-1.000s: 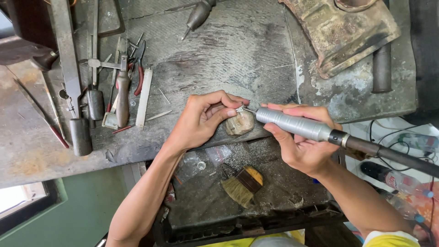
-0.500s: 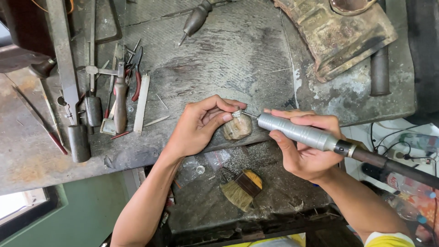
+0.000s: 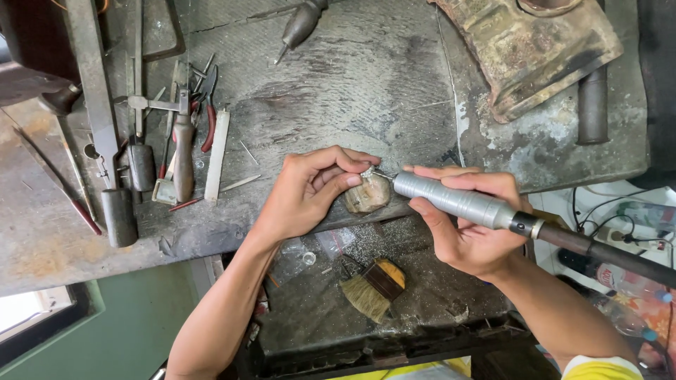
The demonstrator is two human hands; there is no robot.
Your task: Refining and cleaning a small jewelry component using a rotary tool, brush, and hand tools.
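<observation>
My left hand [image 3: 310, 190] pinches a small silvery metal piece [image 3: 367, 171] against a worn wooden bench peg [image 3: 367, 194] at the front edge of the workbench. My right hand [image 3: 468, 232] grips a grey metal rotary handpiece [image 3: 458, 202], its thin bit tip touching the small piece. A dark flexible shaft [image 3: 612, 253] runs from the handpiece off to the right.
Files, pliers and other hand tools [image 3: 176, 141] lie at the left on the grey workbench [image 3: 352, 77]. A rusty metal block [image 3: 535, 49] sits at the back right. A small brush [image 3: 370, 288] and plastic bags rest in the tray below. Cables and bottles lie at the right.
The view has shifted slightly. Both hands stay at the peg; the handpiece has edged a little right and down, its tip still on the small piece.
</observation>
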